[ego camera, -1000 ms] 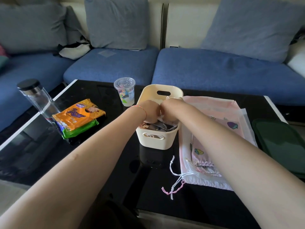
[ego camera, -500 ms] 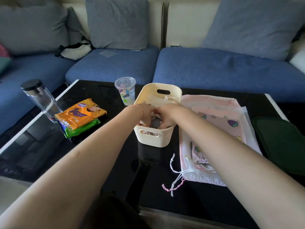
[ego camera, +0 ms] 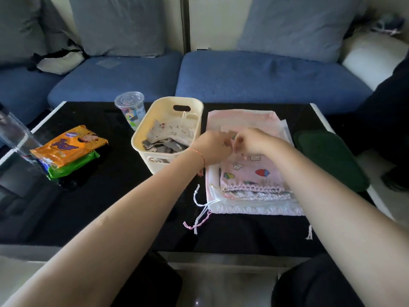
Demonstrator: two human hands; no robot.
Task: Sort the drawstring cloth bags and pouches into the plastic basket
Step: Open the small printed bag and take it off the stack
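1 basket [ego camera: 141, 144]; 1 lidded cup [ego camera: 130, 107]; 1 bottle [ego camera: 13, 134]; 2 snack packs [ego camera: 68, 147]; 2 hands; 1 green mat [ego camera: 327, 158]; 1 stack of pink bags [ego camera: 250, 171], number unclear.

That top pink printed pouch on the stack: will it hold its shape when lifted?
Probably not. The pink pouch lies flat and thin on the stack, so it likely droops. Its gathered drawstring edge suggests soft cloth, probably light. Loose cords trailing off the stack may snag or drag.

A black glossy coffee table [ego camera: 93, 209] with a pale edge stood near, on a light floor [ego camera: 221, 282]. Beyond it ran a blue sofa [ego camera: 254, 74] with grey-blue back cushions [ego camera: 119, 23] against a cream wall [ego camera: 212, 21]. Soft daylight fell from the right, brightening a white armrest [ego camera: 374, 56] at far right
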